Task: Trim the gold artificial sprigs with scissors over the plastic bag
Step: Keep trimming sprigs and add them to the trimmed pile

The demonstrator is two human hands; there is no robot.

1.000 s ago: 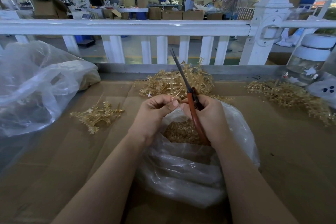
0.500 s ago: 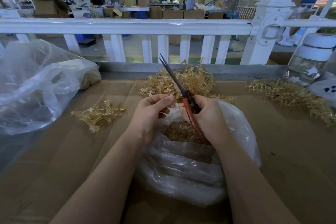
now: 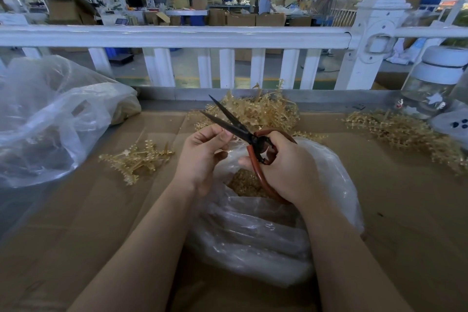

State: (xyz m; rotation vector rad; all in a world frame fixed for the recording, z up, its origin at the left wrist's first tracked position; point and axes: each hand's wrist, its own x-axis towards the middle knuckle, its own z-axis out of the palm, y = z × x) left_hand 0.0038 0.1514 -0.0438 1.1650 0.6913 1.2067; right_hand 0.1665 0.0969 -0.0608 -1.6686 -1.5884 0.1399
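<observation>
Inside plastic bag [image 3: 255, 233], gold trimmings [image 3: 247, 183]

Bare brown cardboard tabletop [image 3: 76, 223] lies open at lower left and lower right; crumpled clear plastic bag [image 3: 50, 119] blocks the left edge; white railing [image 3: 177, 35] closes the top.

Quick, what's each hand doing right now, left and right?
Left hand: fingers curled and pinching together by the blades; what it pinches is too small to tell.
Right hand: grips the scissors, blades apart.
</observation>
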